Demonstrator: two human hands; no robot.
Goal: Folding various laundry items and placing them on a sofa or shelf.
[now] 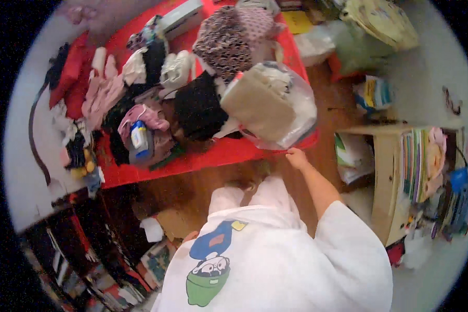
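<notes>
My right hand (296, 157) reaches forward to the near edge of a red-covered surface (203, 158). Its fingers are closed on the lower edge of a clear plastic bag (291, 112) that holds a beige folded item (255, 106) and white cloth. My left hand is hidden below my white printed shirt (275, 260); only a sliver of skin shows at the shirt's left side. Piled on the red surface are clothes: a black garment (197, 109), pink pieces (101, 88), a leopard-print bundle (223, 41) and a small blue-and-white bottle (139, 136).
Wooden floor (192, 192) lies between me and the red surface. A low wooden shelf (387, 177) with books and papers stands at the right, with bags and packets beyond it. Dark shelving (88, 249) with clutter is at the lower left. A dark cable (34, 140) runs along the left.
</notes>
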